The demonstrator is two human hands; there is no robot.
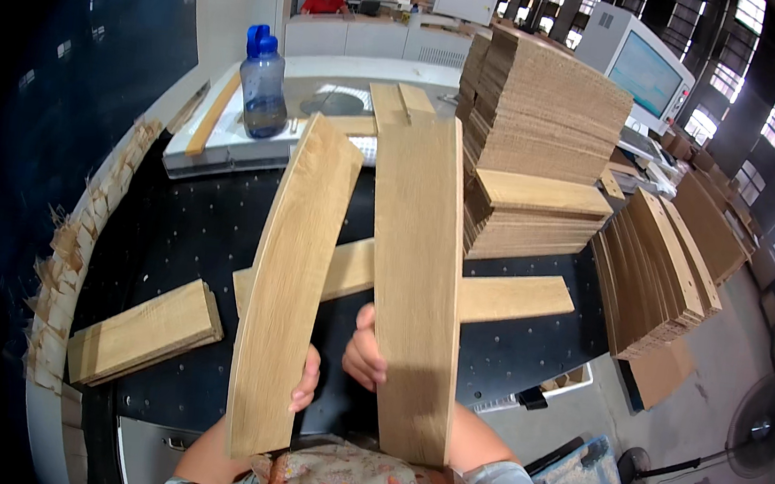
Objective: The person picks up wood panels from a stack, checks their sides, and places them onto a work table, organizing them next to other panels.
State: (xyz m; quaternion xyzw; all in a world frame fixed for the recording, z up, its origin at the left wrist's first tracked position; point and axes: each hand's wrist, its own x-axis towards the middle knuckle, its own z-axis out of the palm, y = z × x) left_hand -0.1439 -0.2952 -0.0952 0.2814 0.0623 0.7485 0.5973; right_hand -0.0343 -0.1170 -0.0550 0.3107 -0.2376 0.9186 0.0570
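Note:
Two long wood-grain boards stand up in front of me, side by side with a gap between them. My left hand (305, 381) is closed round the left board (293, 270); its fingertips curl over the inner edge while the rest is hidden behind the wood. The wider right board (412, 292) is gripped by my right hand (365, 351), whose fingers come round its left edge from behind. Beneath both boards, a light wooden strip (516, 299) lies across the black worktable. To the left rests a short stack of boards (147, 332).
Tall stacks of boards (553, 108) rise at the back right, with more upright boards (653, 275) at the table's right edge. A blue water bottle (263, 87) stands on the white machine ledge. Beyond are a monitor (646, 71), a floor fan (762, 428) and a seated person in red (326, 1).

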